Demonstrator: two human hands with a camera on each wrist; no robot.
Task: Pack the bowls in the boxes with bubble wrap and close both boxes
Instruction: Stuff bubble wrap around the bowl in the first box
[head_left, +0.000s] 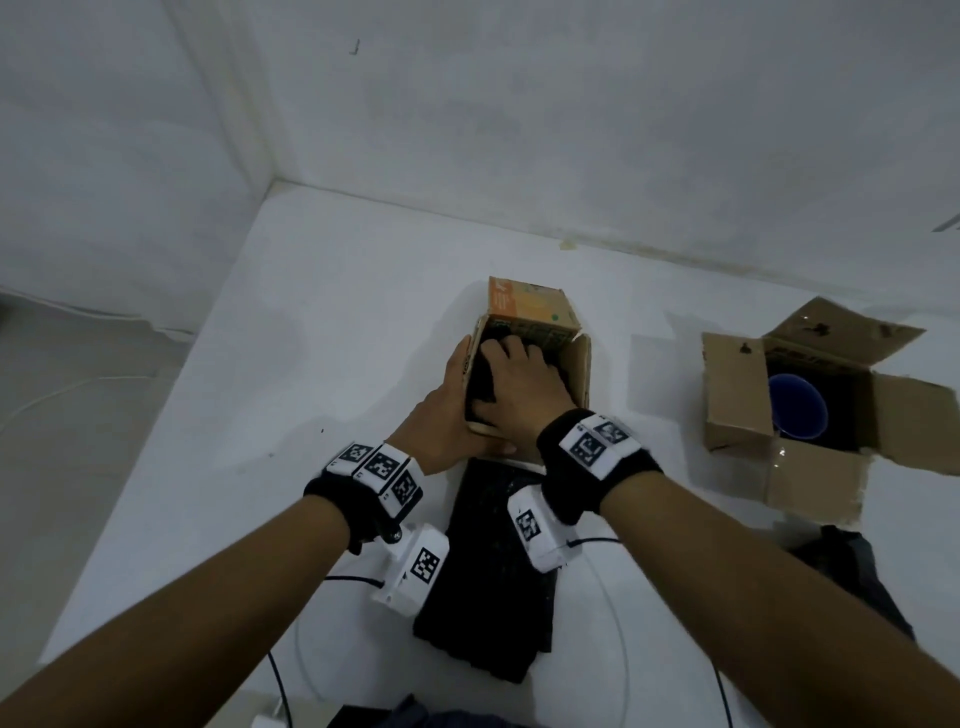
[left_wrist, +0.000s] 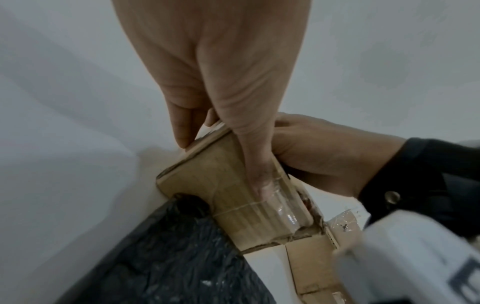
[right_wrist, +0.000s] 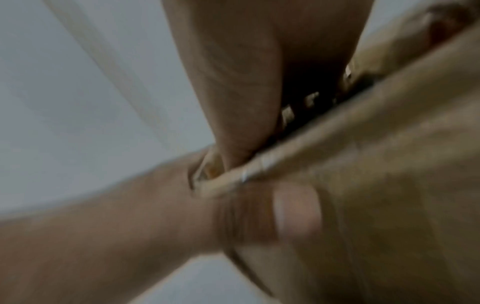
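Note:
A small cardboard box with an orange far flap stands mid-table. My right hand is palm down inside it, pressing on black bubble wrap; whatever lies under the wrap is hidden. My left hand holds the box's near left corner, fingers along the outer wall and thumb on the near flap. To the right, a second box stands with its flaps spread, a blue bowl inside on black wrap. The right wrist view is blurred.
A loose sheet of black bubble wrap lies on the white table just in front of the small box. More dark wrap lies near the second box. White walls close the far side, and cables trail by the near edge.

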